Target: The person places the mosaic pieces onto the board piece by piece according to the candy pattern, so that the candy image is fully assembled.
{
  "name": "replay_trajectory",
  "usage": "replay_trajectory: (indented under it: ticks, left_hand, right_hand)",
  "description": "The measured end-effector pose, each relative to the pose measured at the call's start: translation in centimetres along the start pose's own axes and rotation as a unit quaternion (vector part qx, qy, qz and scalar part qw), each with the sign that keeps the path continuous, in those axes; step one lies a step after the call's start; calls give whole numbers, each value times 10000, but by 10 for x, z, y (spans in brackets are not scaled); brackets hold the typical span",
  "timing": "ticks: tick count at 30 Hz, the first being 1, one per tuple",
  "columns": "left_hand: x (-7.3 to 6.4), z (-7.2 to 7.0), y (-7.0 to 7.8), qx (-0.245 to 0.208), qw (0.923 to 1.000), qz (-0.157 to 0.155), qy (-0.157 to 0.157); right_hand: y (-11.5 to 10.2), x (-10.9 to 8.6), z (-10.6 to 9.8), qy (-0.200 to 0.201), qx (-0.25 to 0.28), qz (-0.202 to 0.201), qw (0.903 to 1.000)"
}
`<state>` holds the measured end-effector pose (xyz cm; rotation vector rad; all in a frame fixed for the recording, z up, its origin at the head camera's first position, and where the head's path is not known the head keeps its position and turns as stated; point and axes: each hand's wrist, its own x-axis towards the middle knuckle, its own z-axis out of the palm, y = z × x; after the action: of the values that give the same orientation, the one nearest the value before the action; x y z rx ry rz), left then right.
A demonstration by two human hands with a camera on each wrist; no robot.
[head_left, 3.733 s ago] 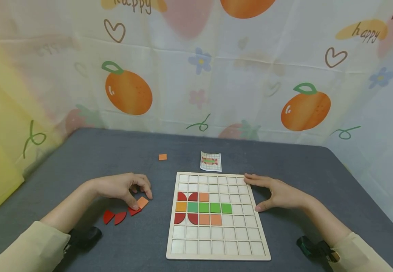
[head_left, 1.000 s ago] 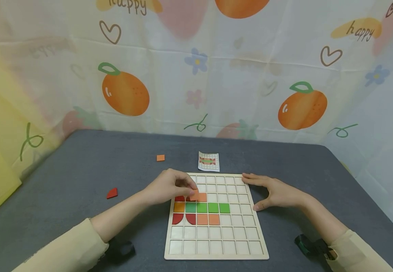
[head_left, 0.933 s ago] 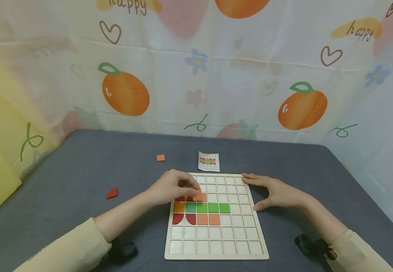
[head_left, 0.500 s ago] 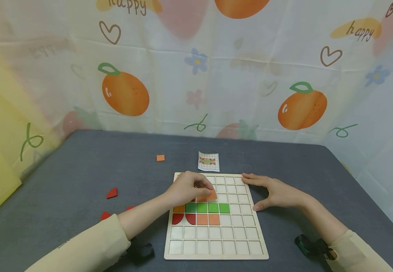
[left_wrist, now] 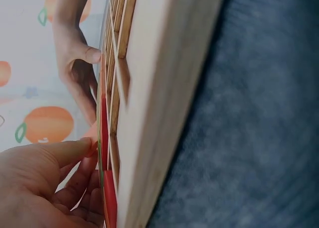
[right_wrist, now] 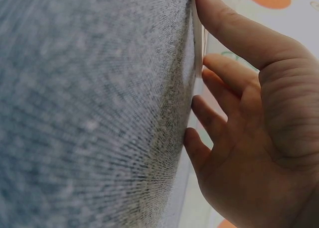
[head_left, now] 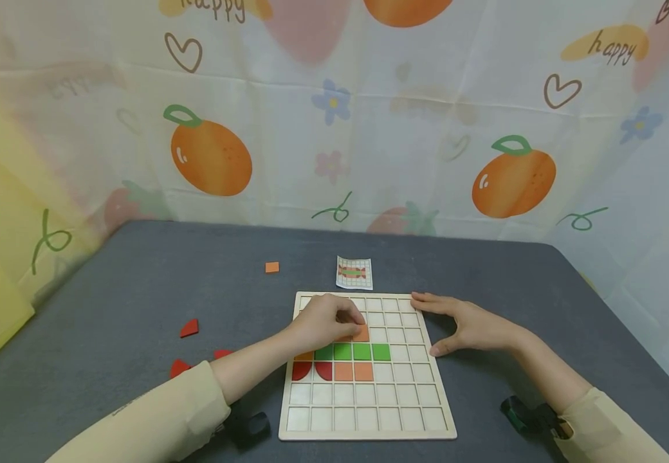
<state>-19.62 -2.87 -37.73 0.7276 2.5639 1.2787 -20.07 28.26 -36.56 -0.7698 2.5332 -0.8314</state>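
Note:
A square grid board (head_left: 368, 434) of pale wood lies on the table. Over its third row from the back, my left hand (head_left: 321, 321) pinches an orange square tile (head_left: 361, 333) between thumb and fingers. In the left wrist view, that tile (left_wrist: 92, 134) is tilted at the fingertips. Whether it touches the cell's floor is hard to tell. Green square tiles (head_left: 361, 352) fill part of the middle row. Below them sit dark red quarter-round tiles (head_left: 323, 371) and orange squares (head_left: 343, 372). My right hand (head_left: 475, 328) rests its spread thumb and fingers against the board's right edge.
Loose red tiles (head_left: 190, 328) lie left of the board, some partly covered by the left forearm. One orange square (head_left: 272, 267) is farther back. A small printed pattern card (head_left: 354, 273) lies behind the board. A patterned curtain (head_left: 288, 148) hangs beyond the table.
From a pile at the left, my left hand has picked up an orange tile and carried it right onto the third row, then lowered it. The right hand has stayed at the board's edge.

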Motion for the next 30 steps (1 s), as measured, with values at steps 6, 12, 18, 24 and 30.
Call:
replay_trajectory:
  ticks: [6, 12, 18, 24, 30]
  left_hand:
    - [0, 0, 1, 151, 9998, 82, -75]
    - [-1, -1, 2, 353, 9991, 163, -155]
    - [-4, -1, 5, 936, 9937, 593, -184]
    - [-5, -2, 7, 1022, 9922, 691, -169]
    - [-8, -7, 11, 631, 9976, 234, -181]
  right_hand:
    - [-1, 0, -1, -14, 27, -7, 10000]
    - [-1, 0, -1, -26, 33, 0, 10000]
    - [0, 0, 0, -21, -8, -4, 10000]
    - [1, 0, -1, -21, -45, 0, 10000]
    - [1, 1, 0, -24, -53, 18, 10000]
